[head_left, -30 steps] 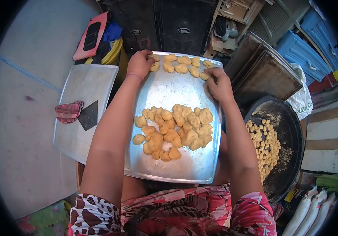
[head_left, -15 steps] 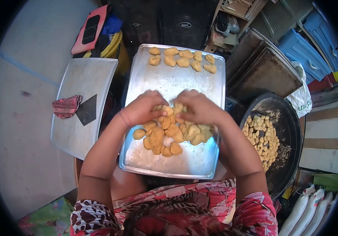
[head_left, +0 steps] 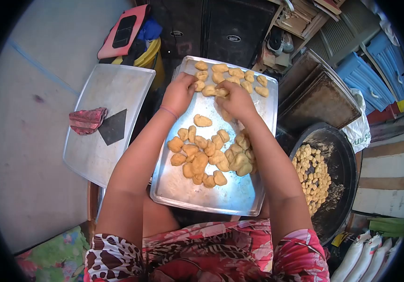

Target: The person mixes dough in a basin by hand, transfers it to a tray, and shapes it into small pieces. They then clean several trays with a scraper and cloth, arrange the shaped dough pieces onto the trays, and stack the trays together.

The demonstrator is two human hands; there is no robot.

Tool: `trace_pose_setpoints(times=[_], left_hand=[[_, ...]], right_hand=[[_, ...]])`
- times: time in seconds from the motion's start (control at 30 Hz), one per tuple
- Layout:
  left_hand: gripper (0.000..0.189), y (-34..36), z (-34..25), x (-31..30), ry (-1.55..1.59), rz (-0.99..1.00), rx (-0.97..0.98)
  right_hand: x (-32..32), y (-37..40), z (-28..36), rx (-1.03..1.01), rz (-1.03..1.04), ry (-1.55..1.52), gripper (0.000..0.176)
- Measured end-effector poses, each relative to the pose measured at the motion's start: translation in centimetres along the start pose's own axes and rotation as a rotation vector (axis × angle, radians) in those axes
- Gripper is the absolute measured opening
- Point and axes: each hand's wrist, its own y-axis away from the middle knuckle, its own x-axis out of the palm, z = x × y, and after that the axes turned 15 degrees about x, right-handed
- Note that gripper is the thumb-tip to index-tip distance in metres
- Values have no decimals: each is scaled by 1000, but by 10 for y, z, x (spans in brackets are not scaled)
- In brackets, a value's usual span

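A metal tray (head_left: 188, 188) lies before me, with rows of dough pieces (head_left: 236, 72) at its far end and a loose pile of dough pieces (head_left: 199, 162) on its near half. My left hand (head_left: 180, 93) is at the far left of the tray, its fingers closed on a dough piece (head_left: 199, 86) at the start of a row. To its right, my right hand (head_left: 234, 97) has its fingers closed on another dough piece (head_left: 221, 92). A single piece (head_left: 203, 120) lies between the rows and the pile.
A second tray (head_left: 89, 155) at the left holds a red cloth (head_left: 88, 121) and a dark flat piece (head_left: 113, 128). At the right, a black basin (head_left: 345, 188) contains many small dough pieces. Dark trays (head_left: 321, 98) lean behind it.
Both hands have moved from the pile to the far end of the tray. More dough pieces now lie there, and one lies apart from the pile. The view has shifted slightly.
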Motion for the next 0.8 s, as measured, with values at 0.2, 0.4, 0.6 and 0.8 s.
trace_pose_setpoints(times=[0.2,0.4,0.6,0.8], left_hand=[[24,9,-17,1,-145,-85,162],[22,-4,-34,14,-288,112,393],[19,-19,-24,21,-393,216,356],[18,-14,-27,22,-345,170,359]], right_hand=[[0,4,-12,50,-128,-78,40],[5,9,-22,22,-213,-191,35],[-5,4,-43,-44,-186,-255,37],[-4,5,-37,-24,-225,-48,29]])
